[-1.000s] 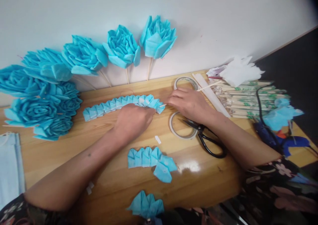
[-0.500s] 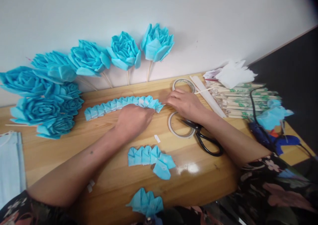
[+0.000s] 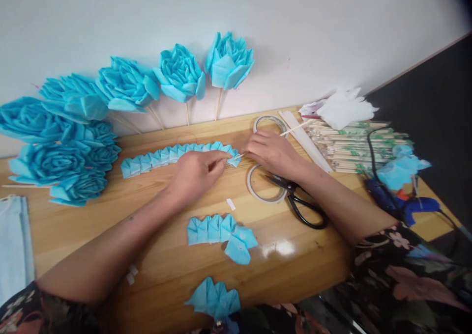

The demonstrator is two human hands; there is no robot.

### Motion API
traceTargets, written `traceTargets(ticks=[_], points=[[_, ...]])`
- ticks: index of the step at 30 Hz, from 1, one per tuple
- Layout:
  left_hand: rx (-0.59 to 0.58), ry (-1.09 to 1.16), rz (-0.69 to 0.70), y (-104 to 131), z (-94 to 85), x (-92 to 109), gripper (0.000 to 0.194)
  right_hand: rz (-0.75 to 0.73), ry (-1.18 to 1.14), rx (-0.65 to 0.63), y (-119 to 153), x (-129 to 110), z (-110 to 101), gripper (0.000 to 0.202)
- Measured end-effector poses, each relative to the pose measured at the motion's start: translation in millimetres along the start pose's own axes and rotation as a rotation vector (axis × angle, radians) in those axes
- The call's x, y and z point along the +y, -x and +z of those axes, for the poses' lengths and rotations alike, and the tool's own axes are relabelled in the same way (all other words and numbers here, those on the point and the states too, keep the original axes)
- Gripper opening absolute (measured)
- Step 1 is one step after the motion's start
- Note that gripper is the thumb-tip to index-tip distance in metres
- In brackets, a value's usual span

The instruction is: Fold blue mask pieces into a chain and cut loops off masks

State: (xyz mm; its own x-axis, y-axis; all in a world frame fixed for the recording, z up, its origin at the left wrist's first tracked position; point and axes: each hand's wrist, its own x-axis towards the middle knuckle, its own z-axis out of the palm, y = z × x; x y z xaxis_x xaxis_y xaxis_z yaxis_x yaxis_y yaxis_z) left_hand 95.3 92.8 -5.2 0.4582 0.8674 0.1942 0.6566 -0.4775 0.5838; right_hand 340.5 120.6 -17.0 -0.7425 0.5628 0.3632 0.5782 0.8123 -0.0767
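Observation:
A long strip of folded blue petals (image 3: 162, 157) lies across the wooden table. Over its right part is my left hand (image 3: 199, 174), thumb and forefinger pinched together near the tip of a thin wooden stick (image 3: 295, 127). My right hand (image 3: 271, 150) is closed around that stick, whose tip rests by the strip's right end and whose other end points up to the right. Whether the left fingertips grip the stick, the petals or both is too small to tell. A shorter blue strip (image 3: 210, 230) lies nearer me, with another petal piece (image 3: 217, 297) at the front edge.
Finished blue flowers on sticks (image 3: 228, 61) lean on the wall and pile up at left. Black scissors (image 3: 304, 206) overlap a tape roll (image 3: 254, 189). Bundled sticks (image 3: 361, 147) and a blue glue gun (image 3: 416, 206) are at right, face masks (image 3: 16, 240) at left.
My left hand's pinch has risen into view beside the stick's tip, which now shows at the strip's right end. The whole view has shifted slightly.

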Motion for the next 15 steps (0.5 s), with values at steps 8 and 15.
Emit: traceTargets(ticks=[8, 15], points=[[-0.031, -0.181, 0.065, -10.3, -6.1, 7.2, 0.032, 0.016, -0.013, 0.004, -0.4, -0.7, 0.6, 0.020], [-0.269, -0.428, 0.155, -37.5, -4.0, 15.1, 0.039, 0.015, 0.000, -0.005, -1.0, -1.6, -0.7, 0.020]])
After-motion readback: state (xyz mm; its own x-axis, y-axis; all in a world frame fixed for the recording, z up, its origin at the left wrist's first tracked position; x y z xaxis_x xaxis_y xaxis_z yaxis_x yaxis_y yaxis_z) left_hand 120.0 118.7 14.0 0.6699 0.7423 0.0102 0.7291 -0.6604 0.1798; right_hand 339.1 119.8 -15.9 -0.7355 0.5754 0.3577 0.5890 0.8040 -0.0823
